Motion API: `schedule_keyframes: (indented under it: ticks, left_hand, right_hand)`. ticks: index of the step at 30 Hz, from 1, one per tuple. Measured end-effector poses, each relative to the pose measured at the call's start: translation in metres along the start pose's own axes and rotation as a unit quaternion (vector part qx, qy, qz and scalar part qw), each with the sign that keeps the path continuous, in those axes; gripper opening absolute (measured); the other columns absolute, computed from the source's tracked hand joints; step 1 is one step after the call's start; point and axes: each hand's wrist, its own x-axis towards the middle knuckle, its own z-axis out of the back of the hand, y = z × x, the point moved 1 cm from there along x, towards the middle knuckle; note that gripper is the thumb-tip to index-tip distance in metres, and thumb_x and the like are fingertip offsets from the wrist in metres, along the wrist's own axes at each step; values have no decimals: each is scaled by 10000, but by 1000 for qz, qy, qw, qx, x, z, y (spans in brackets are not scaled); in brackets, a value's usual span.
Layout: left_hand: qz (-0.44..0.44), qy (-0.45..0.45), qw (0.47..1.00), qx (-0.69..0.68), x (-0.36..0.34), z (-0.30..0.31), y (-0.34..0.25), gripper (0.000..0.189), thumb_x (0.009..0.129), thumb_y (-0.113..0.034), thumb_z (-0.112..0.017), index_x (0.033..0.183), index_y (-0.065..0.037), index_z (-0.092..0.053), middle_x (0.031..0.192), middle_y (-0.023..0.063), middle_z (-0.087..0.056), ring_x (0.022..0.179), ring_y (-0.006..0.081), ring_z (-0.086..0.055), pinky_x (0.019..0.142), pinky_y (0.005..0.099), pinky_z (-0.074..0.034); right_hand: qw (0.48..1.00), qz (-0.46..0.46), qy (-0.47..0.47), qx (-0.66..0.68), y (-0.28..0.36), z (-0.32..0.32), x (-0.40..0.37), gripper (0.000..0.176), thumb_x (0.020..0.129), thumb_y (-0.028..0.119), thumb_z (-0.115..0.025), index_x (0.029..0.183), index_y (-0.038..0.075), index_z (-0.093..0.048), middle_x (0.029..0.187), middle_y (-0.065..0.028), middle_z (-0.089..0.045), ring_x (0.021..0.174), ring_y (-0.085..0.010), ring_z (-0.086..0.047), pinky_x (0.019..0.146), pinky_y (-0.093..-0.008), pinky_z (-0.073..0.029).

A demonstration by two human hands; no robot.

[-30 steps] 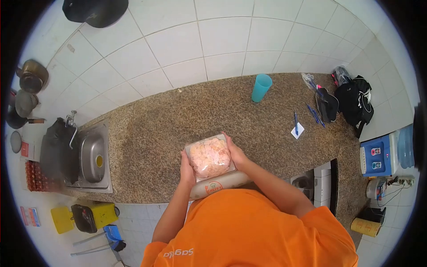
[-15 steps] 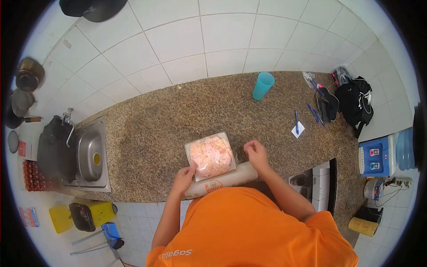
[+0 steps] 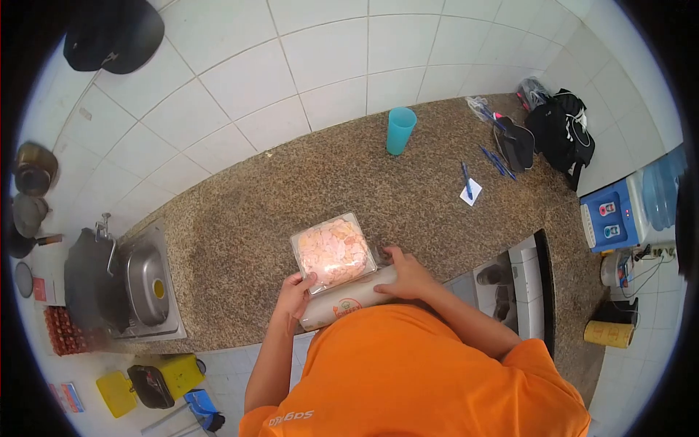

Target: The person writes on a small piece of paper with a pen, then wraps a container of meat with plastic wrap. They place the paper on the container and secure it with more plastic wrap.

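A square clear tray [image 3: 296,244] of pale pink, shredded-looking food [image 3: 333,251] under shiny film lies on the counter, slightly turned. Between it and my body lies a thick whitish roll of plastic wrap [image 3: 331,309] bearing a red and green logo. My left hand [image 3: 293,295] pinches the tray's near left corner, thumb on top, beside the roll's left end. Around the right end of the roll my right hand [image 3: 409,278] is closed, thumb on the near side and fingers on the far side. Film seems to run from roll to tray, though its edge is hard to see.
A teal cup [image 3: 400,131] stands near the back wall. To the right are a pen on white paper [image 3: 472,193], several blue pens, a dark pouch [image 3: 514,144] and a black bag [image 3: 559,131]. A steel sink [image 3: 148,280] is at left, a water dispenser [image 3: 611,215] at right.
My right hand has come down from above the counter onto the right end of the roll. My left hand stays at the tray's corner. The camera view has turned and shifted slightly.
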Motion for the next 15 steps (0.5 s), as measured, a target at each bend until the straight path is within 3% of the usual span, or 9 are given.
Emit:
schedule_keyframes:
  ticks: [7, 9, 13, 15]
  left_hand:
    - [-6, -11, 999, -30, -9, -13, 5, 156, 995, -66, -700, 1137, -5, -722, 1157, 92, -749, 1089, 184, -699, 1011, 373, -552]
    - [-50, 2, 998, -50, -20, -20, 3, 196, 999, -74, -690, 1184, -10, -704, 1215, 95, -737, 1129, 204, -700, 1041, 396, -547]
    - [-54, 5, 996, -69, -34, -20, 10, 241, 1007, -88, -677, 1238, -20, -680, 1260, 98, -727, 1153, 219, -699, 1041, 413, -549]
    - [-65, 20, 995, -71, -45, -24, 12, 270, 1013, -99, -667, 1269, -14, -660, 1280, 105, -719, 1173, 233, -699, 1040, 415, -556]
  right_hand:
    - [991, 25, -134, 6, -12, -15, -26, 983, 710, 426, -888, 1471, -5, -440, 1307, -290, -619, 1259, -444, -588, 1075, -497, -488]
    - [984, 33, -175, -2, -13, -18, -27, 921, 718, 437, -864, 1423, -24, -490, 1269, -285, -634, 1248, -436, -590, 1060, -497, -491]
    - [982, 25, -185, -7, -17, -23, -22, 846, 724, 457, -844, 1339, -42, -547, 1200, -281, -664, 1193, -442, -620, 1011, -512, -513]
    - [984, -36, -177, -1, -19, -27, -16, 718, 717, 408, -855, 1274, 42, -587, 1155, -225, -684, 1114, -417, -662, 944, -505, -547]
